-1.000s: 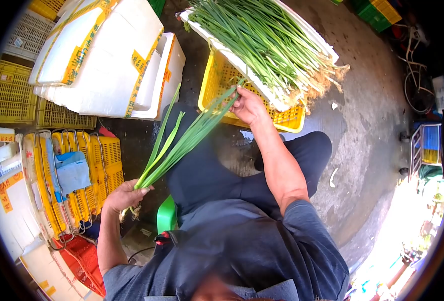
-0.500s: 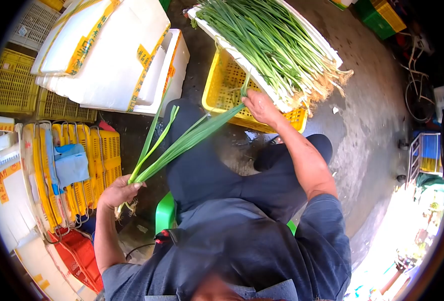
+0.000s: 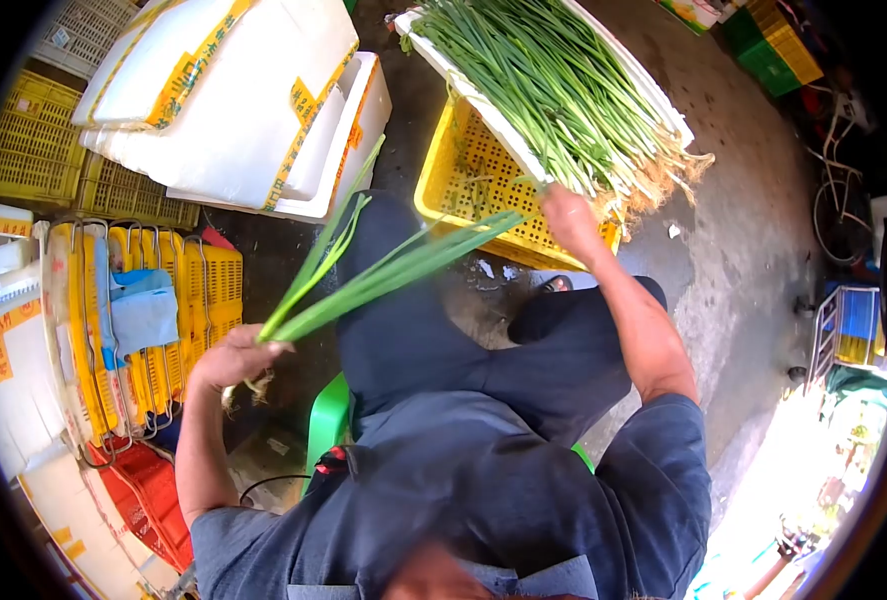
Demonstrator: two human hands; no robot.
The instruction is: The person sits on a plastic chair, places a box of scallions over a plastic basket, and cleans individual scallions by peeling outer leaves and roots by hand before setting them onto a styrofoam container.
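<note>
My left hand point(image 3: 235, 357) is closed around a small bunch of scallions point(image 3: 393, 285) near their root ends. The roots hang below its fingers, and the long green leaves fan out over my knees. My right hand point(image 3: 571, 220) is closed near the leaf tips, beside the white foam tray's near edge. A bit of green leaf shows at its fingertips, partly blurred. A large heap of scallions point(image 3: 553, 90) lies in the foam tray point(image 3: 473, 95), roots toward the right. That tray rests over a yellow plastic basket point(image 3: 448, 165), which has some green scraps inside.
White foam boxes point(image 3: 218, 110) with yellow tape are stacked at the upper left. Yellow crates point(image 3: 225, 300) and a red crate point(image 3: 143, 495) stand at my left. I sit on a green seat point(image 3: 327, 420) on a wet floor. A metal cart point(image 3: 831, 335) is at far right.
My right hand has moved right and slightly down, away from the held scallions' leaf ends. My left hand has shifted slightly left, still gripping the bunch. The view has shifted slightly.
</note>
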